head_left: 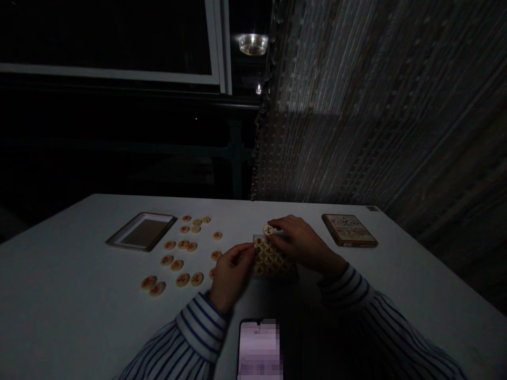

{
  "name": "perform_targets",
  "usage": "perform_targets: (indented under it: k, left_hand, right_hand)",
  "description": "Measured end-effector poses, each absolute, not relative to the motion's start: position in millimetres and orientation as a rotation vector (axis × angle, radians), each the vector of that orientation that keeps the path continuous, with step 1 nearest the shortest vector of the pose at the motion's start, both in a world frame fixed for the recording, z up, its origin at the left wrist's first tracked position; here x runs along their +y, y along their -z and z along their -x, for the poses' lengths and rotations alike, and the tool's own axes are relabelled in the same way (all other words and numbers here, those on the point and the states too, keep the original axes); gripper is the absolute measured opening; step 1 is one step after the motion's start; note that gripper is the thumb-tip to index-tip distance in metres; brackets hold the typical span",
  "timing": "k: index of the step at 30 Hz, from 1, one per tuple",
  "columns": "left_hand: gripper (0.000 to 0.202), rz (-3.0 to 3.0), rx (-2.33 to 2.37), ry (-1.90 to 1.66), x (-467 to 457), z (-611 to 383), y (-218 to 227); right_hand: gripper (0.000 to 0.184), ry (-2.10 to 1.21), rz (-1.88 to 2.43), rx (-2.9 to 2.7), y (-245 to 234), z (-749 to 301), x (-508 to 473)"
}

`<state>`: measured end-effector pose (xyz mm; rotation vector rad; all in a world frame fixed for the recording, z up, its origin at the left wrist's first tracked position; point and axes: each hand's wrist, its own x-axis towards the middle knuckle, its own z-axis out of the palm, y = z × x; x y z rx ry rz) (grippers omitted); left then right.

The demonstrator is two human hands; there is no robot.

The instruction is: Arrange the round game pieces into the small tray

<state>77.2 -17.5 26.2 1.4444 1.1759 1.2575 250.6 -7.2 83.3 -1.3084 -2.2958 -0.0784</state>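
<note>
The left sleeve [178,348] and right sleeve [404,330] match: long, pale cloth with thin, dark blue stripes running lengthwise. Each ends in a broad band, the left cuff [203,323] and right cuff [350,287], where the same blue stripes turn crosswise. The left hand [233,272] and right hand [300,240] are bare from the cuffs on.

Pieces [197,278], tray [144,233], box [349,229] on white table [87,301]

Sleeves [203,323] are blue-striped white, and many loose discs [197,279] tan with red.
</note>
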Motion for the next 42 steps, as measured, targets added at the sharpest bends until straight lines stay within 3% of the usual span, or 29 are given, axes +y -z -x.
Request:
perform_targets:
  k: [14, 29, 42]
  left_hand:
    - [0.025, -1.775, 1.248, -1.218, -15, -77, -3]
    - [0.023, -1.989, 1.322, -1.171, -18, -76, -8]
    - [0.023, -2.105, 1.302, -1.089, -22, -76, -10]
  right_hand:
    - [0.027, 0.056, 1.505, -2.281, -76, -268, 3]
    - [0.035, 0.081, 1.759, -2.432, -62, -271, 11]
    - [0.032, 0.095, 1.815, -2.523, -55, -270, 12]
